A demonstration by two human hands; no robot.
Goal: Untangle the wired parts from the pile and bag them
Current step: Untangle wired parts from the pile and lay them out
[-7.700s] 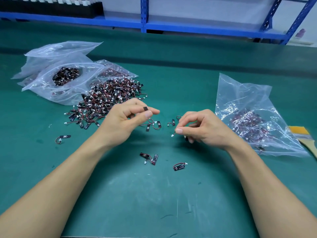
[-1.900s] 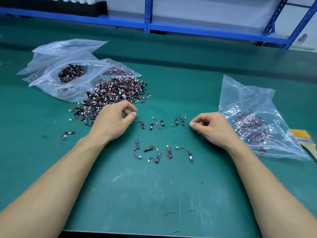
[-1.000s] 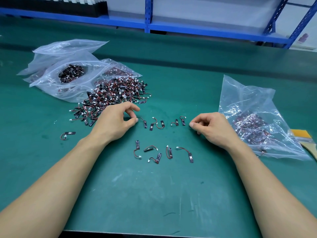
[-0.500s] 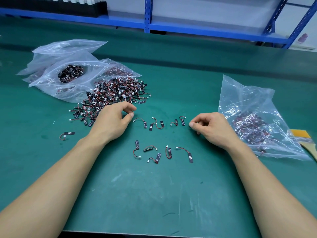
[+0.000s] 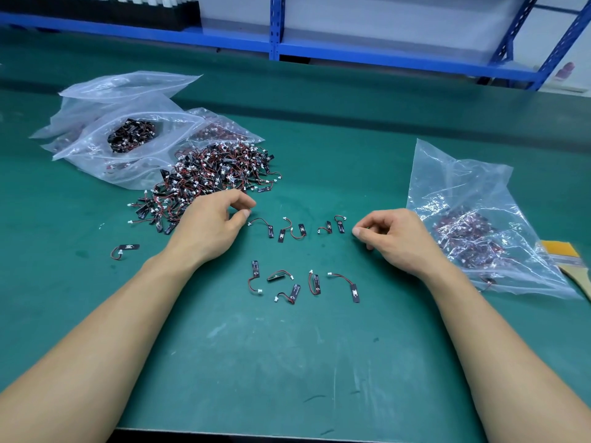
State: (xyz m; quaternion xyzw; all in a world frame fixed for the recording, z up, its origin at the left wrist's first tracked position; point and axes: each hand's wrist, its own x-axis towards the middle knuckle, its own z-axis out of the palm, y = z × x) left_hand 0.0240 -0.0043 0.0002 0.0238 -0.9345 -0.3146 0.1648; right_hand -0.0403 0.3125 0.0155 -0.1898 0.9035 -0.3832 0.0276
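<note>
A tangled pile of wired parts (image 5: 217, 174), black strips with red wires and white plugs, lies left of centre on the green mat (image 5: 287, 362). Several separated parts lie in two loose rows between my hands, the upper row around (image 5: 300, 230) and the lower row around (image 5: 315, 282). My left hand (image 5: 211, 228) sits at the pile's near edge. Its thumb and forefinger pinch the wire end of the leftmost upper-row part (image 5: 270, 231), hiding that part's plug. My right hand (image 5: 396, 241) rests on the mat beside a clear bag (image 5: 460, 187) that holds parts. Its fingers are loosely curled and hold nothing that shows.
Clear bags (image 5: 128, 100), some with parts inside, lie behind and left of the pile. One stray part (image 5: 126, 249) lies apart at the left. A paintbrush (image 5: 566, 257) pokes out at the right edge. Blue shelving (image 5: 275, 27) stands behind. The table's front edge (image 5: 287, 431) is near.
Over about eight seconds several more single parts were laid out in two rows. In the last second my left fingers closed on the leftmost part's wire and drew it left. My right hand stayed still.
</note>
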